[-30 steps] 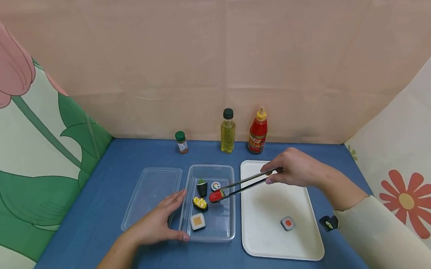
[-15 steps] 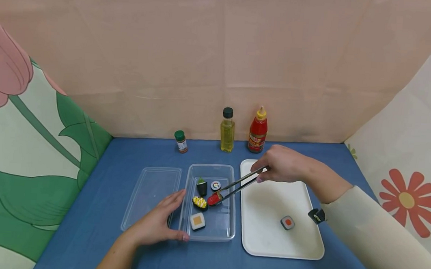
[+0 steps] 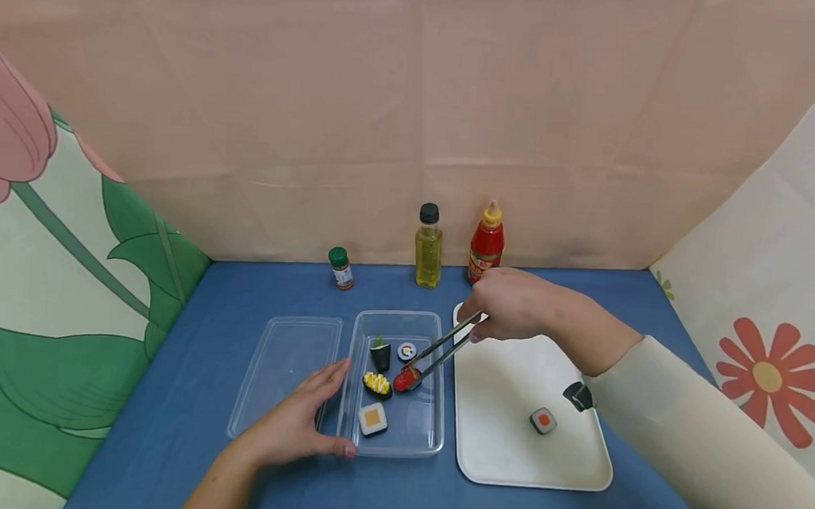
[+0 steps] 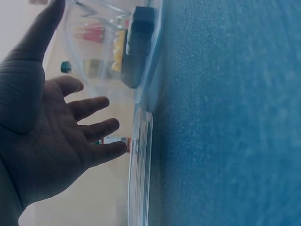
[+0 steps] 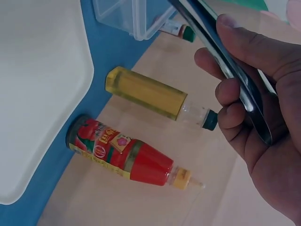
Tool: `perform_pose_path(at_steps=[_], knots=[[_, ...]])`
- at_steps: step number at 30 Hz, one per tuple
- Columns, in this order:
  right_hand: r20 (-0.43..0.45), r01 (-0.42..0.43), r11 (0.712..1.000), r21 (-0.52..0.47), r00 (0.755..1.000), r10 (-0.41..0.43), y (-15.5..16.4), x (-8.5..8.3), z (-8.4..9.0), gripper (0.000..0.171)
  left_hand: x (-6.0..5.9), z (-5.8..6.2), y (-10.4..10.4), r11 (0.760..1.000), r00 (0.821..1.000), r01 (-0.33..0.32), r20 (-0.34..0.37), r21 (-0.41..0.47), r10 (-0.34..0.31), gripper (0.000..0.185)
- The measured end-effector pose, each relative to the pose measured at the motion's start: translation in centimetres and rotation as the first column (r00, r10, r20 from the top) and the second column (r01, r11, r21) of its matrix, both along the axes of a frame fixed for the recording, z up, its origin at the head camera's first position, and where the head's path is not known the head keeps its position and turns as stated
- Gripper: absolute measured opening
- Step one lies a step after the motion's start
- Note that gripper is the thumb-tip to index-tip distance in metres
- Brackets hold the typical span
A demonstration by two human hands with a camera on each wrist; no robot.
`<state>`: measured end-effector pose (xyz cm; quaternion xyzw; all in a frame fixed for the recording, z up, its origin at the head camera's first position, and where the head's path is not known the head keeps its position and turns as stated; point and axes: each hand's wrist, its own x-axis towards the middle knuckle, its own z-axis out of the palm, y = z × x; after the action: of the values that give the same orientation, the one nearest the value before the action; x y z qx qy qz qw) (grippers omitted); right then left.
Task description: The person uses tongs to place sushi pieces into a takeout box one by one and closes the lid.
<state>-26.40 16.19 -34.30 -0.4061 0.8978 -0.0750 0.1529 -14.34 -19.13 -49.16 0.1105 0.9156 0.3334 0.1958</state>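
Observation:
My right hand grips metal tongs, which pinch a red sushi piece low inside the clear plastic container. In the container also lie a yellow-topped piece, a square orange piece, a dark cone roll and a small round roll. My left hand rests with straight fingers against the container's left wall, partly on the clear lid. The right wrist view shows my fingers curled round the tongs. The left hand is spread open in its wrist view.
A white tray lies right of the container with one salmon roll on it. At the back stand a spice jar, an oil bottle and a red sauce bottle. Fabric walls close off three sides of the blue table.
My right hand moved left and a little farther back, tilting the tongs steeper and lowering the red piece slightly in the container. The left hand stayed put.

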Motion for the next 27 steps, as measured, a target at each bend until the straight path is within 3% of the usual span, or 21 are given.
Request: perform_pose_path(at_steps=[15,27], knots=[[-0.057,-0.005,1.000,0.013,0.998,0.005,0.6,0.6,0.7,0.035,-0.1,0.2,0.2,1.000,1.000,0.013,0.007,0.020,-0.013,0.125],[-0.075,-0.005,0.998,-0.063,0.997,0.001,3.2,1.5,0.5,0.034,-0.1,0.1,0.3,1.000,1.000,0.006,0.005,0.010,-0.006,0.126]])
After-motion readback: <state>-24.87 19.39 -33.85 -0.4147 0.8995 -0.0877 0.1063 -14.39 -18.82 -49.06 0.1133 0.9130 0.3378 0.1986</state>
